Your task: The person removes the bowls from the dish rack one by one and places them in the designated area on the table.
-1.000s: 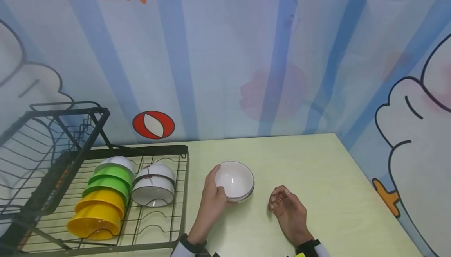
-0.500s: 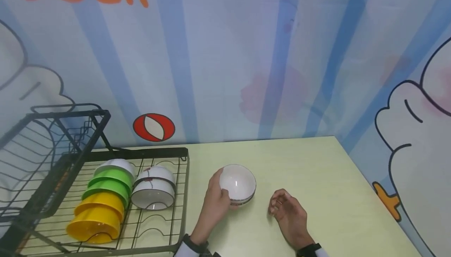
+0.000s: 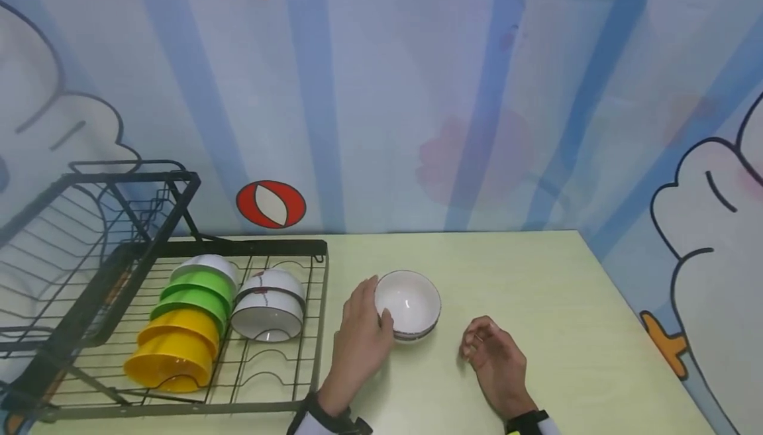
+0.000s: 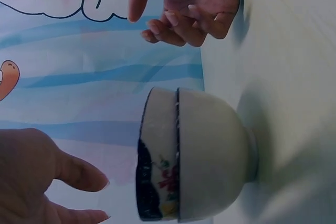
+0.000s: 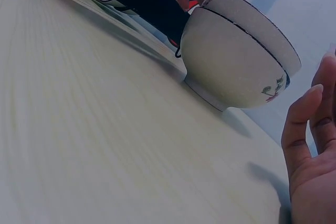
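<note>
Two white bowls are nested upright on the table: the upper bowl (image 3: 408,301) has a dark rim and a red flower pattern on its outside, and the lower bowl (image 4: 212,153) stands on its foot. My left hand (image 3: 360,337) is beside the left of this stack, fingers extended; in the left wrist view its thumb and finger are parted, with a gap between them and the rim. To the right of the bowls, my right hand (image 3: 496,363) rests near the table, palm turned inward, fingers loosely curled and holding nothing.
A dark wire dish rack (image 3: 268,247) takes up the left side. It holds yellow bowls (image 3: 169,359), green bowls (image 3: 203,296), a white bowl (image 3: 208,264) and two white patterned bowls (image 3: 268,316). A printed cloth backdrop (image 3: 381,91) stands behind the table (image 3: 507,263).
Earlier my left hand gripped the upper bowl by its rim; now its fingers have let go and spread beside the stack. My right hand has stayed in place. The head view has shifted slightly.
</note>
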Available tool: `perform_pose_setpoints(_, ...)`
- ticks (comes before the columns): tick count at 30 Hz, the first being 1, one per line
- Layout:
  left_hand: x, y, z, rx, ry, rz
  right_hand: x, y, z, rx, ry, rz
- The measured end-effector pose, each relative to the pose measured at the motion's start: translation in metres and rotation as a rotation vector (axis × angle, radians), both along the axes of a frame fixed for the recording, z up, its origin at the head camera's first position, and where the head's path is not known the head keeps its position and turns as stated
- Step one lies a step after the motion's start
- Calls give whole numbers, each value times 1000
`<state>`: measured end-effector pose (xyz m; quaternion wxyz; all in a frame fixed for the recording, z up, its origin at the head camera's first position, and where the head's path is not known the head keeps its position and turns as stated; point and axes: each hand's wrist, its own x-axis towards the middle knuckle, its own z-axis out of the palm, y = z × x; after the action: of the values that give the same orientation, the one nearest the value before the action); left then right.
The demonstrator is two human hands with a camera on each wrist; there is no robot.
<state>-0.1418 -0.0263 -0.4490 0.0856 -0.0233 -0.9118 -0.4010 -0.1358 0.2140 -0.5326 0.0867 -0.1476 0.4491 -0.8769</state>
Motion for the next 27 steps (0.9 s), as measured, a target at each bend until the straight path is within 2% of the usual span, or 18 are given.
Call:
perform_pose_setpoints(6,6,-11,19,-137,82,-15,0,2,0,-9,14,6)
perform_pose_setpoints(12,8,-26,31,-198,132,-16,0,3,0,-11,13,-1)
perform_pose_setpoints(16,8,-35,33,-236,155,8,0,3,1,-9,11,-3)
perform_pose_setpoints(27,12,-57,33,-241,155,20,0,-1,-1,-31,-2,15)
